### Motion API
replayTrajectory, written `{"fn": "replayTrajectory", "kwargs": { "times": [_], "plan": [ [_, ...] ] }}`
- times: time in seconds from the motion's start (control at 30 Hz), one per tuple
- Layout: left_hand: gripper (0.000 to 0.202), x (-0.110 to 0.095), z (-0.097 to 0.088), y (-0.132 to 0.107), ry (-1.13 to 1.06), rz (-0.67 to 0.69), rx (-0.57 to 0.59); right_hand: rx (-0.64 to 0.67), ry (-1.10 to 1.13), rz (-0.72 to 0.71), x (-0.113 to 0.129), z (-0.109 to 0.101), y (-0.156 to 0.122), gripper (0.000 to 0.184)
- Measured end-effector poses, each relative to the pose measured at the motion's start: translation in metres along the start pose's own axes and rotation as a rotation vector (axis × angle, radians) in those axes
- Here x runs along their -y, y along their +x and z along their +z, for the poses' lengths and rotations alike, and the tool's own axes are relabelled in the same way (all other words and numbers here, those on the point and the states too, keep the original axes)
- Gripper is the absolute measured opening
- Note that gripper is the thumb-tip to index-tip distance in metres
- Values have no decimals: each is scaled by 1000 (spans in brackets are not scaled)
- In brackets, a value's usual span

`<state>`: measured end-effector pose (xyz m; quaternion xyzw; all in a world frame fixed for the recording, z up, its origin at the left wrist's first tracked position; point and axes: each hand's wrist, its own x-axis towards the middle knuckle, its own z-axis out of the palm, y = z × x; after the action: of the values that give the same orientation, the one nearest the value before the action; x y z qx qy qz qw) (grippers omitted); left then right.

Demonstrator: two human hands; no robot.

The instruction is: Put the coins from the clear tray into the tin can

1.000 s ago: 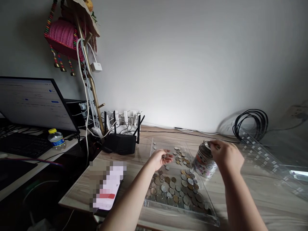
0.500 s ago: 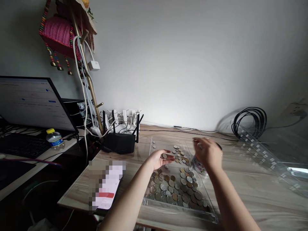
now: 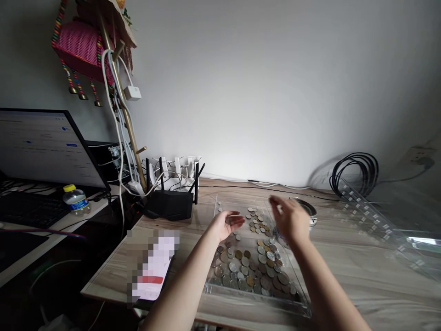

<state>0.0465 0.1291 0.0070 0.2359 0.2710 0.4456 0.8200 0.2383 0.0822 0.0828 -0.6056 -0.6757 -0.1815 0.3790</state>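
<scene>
My left hand (image 3: 228, 223) is held palm up and cupped over the far part of a clear tray (image 3: 255, 299), with a few coins resting in it. Several mixed coins (image 3: 253, 269) lie spread across the tray. My right hand (image 3: 290, 219) hovers just to the right of the left hand, blurred by motion. Its fingers stretch towards the left palm with nothing seen in them. Behind it a patterned tin can (image 3: 307, 209) stands at the tray's far right corner, mostly hidden by the hand.
A black router (image 3: 171, 203) and a power strip with plugs sit at the back left. A phone (image 3: 151, 266) lies near the table's left edge. A coiled black cable (image 3: 354, 174) and clear plastic sheets (image 3: 386, 220) are on the right. A laptop (image 3: 44, 147) and bottle (image 3: 76, 200) stand on the left desk.
My right hand left the top of the tin can and swung left towards my left palm. The left hand stayed cupped above the tray. The camera tilted slightly.
</scene>
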Motion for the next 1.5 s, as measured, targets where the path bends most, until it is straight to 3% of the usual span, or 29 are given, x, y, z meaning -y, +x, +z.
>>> {"fn": "replayTrajectory", "kwargs": {
  "times": [0.07,0.1,0.27,0.37,0.47,0.57,0.6,0.77,0.87,1.03,1.13,1.27,1.33,1.4,1.5],
  "plan": [
    [19,0,-1,1,-8,13,-30,-159,-110,196,-24,-14,6,32],
    [18,0,-1,1,-8,6,-28,-179,-151,274,-37,-19,9,32],
    [17,0,1,0,-1,7,4,148,-92,461,-87,-25,15,29],
    [18,0,1,-2,5,12,18,194,-106,453,-91,-23,16,30],
    [27,-2,1,-4,-6,-28,77,64,-183,301,-74,-22,15,29],
    [42,-4,3,-8,-32,-57,144,-53,-77,68,-35,-14,7,30],
    [46,-5,4,-9,-38,-62,159,-8,-1,-9,-19,-8,3,29],
    [63,-6,8,-12,3,-105,224,526,256,-356,46,21,-20,19],
    [68,-6,11,-14,19,-107,288,572,248,-395,55,27,-25,17],
    [65,-6,17,-20,32,-138,363,489,166,-419,52,20,-24,18],
    [59,-7,19,-23,56,-98,370,306,85,-290,39,7,-18,23],
    [52,-8,17,-19,182,11,252,-16,-138,56,-7,-19,0,28],
    [49,-7,15,-15,242,63,146,-13,-264,212,-35,-28,8,28],
    [46,-7,12,-11,276,94,58,81,-325,318,-58,-30,12,27],
    [41,-6,11,-8,296,111,0,162,-339,363,-77,-27,13,27]
  ]
}}
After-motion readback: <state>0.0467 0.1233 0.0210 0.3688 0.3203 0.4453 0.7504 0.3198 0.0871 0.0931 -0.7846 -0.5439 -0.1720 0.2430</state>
